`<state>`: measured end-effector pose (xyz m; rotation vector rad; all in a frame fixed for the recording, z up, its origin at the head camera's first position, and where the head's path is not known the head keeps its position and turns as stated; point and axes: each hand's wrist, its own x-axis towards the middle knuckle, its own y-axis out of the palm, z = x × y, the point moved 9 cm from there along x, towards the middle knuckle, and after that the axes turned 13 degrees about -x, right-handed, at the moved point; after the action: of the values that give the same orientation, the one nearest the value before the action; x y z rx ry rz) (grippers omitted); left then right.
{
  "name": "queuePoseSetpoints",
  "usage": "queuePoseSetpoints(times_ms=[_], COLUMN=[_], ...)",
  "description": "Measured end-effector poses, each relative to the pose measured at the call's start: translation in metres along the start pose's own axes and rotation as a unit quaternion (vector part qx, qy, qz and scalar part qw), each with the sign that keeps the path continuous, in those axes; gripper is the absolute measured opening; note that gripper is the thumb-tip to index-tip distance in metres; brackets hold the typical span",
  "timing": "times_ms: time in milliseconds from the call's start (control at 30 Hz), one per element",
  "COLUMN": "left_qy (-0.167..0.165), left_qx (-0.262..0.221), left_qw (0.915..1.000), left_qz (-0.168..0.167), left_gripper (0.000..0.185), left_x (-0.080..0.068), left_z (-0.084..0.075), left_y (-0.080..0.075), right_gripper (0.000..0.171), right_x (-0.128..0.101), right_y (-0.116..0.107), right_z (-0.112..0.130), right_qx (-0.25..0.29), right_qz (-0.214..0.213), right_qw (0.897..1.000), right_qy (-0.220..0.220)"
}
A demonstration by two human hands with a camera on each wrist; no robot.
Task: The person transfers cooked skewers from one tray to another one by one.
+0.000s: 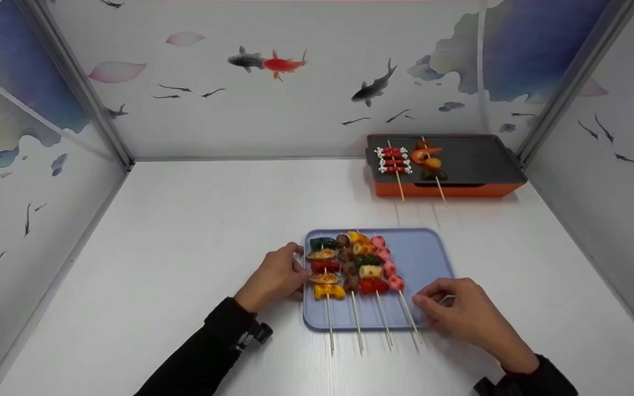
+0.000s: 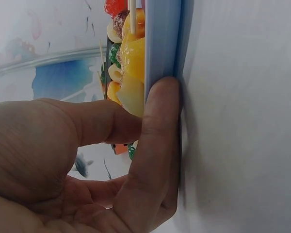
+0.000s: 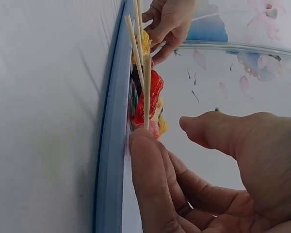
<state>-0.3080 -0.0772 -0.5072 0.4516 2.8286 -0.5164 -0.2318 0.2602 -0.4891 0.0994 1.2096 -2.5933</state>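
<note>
A blue tray (image 1: 424,253) lies on the white table, bearing several toy food skewers side by side, sticks pointing toward me over the front rim. Leftmost is a skewer with green, red and yellow pieces (image 1: 325,265); beside it come a brown meatball skewer (image 1: 351,269) and a mixed vegetable skewer (image 1: 372,271). A skewer of pink rounds (image 1: 389,268) is rightmost. My left hand (image 1: 275,278) grips the tray's left rim between thumb and fingers. Near the pink skewer's stick is my right hand (image 1: 460,313), thumb and fingertips apart (image 3: 199,189), over the tray's front right corner.
An orange grill with a black top (image 1: 476,159) stands at the back right. On it lie a red-and-white skewer (image 1: 393,160) and a skewer with a shrimp (image 1: 428,159). Patterned panels (image 1: 295,121) enclose the table at the back and sides.
</note>
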Motion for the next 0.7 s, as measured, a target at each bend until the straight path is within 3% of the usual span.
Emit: queuePoseSetpoints(times_ms=[300,433,700], left_qy=[-0.009,-0.006,-0.004], left_qx=[0.004,0.0,-0.013], left_qw=[0.9999,1.0,0.9999], left_qz=[-0.005,0.0,0.007], left_gripper=[0.059,0.059,0.064], left_x=[0.001,0.0,0.0], left_z=[0.001,0.001,0.002], left_y=[-0.001,0.0,0.0], right_gripper=[0.035,0.036,0.047], right_x=[0.001,0.0,0.009], right_y=[-0.027,-0.041,-0.057], right_z=[0.003,0.008,0.019], right_qx=[-0.05,-0.083,-0.087], right_qz=[-0.054,-0.088,-0.127], right_qw=[0.997,0.993,0.988], right_qy=[0.021,0.014,-0.006])
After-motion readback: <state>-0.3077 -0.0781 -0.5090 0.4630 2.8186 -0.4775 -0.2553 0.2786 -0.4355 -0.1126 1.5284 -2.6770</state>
